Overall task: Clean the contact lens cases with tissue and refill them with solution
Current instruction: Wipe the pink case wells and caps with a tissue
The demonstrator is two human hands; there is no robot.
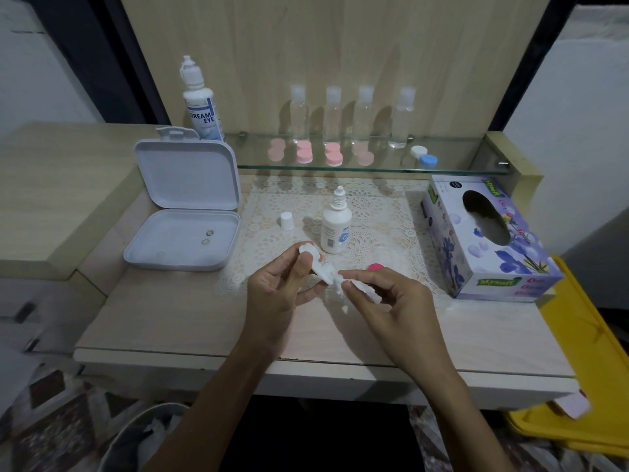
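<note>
Now, line by line:
Case: a white lens case [318,267] is held above the table's front middle, tilted, its far end by the left fingertips and its near end meeting the tissue.
Left hand: the left hand [275,291] grips the case, thumb and fingers curled round its upper end.
Right hand: the right hand [391,301] pinches a crumpled white tissue [354,289] between thumb and fingertips, touching the case's lower end.
Pink cap: a pink cap [375,267] lies on the lace mat [374,212] just behind the right hand.
Small bottle: a small bottle [335,226] stands upright and uncapped behind the hands; its white cap [286,221] sits to its left, apart.
Box: an open white box [183,212] lies at the left, lid up, two small round things in its tray.
Tissue box: a flowered tissue box [490,240] sits at the right.
Shelf: a glass shelf [452,165] carries a large bottle [200,100], four clear bottles [350,114], pink cases [320,153] and a blue-and-white case [423,156].
Bin: a bin [143,441] with crumpled tissue stands below the table [170,321].
</note>
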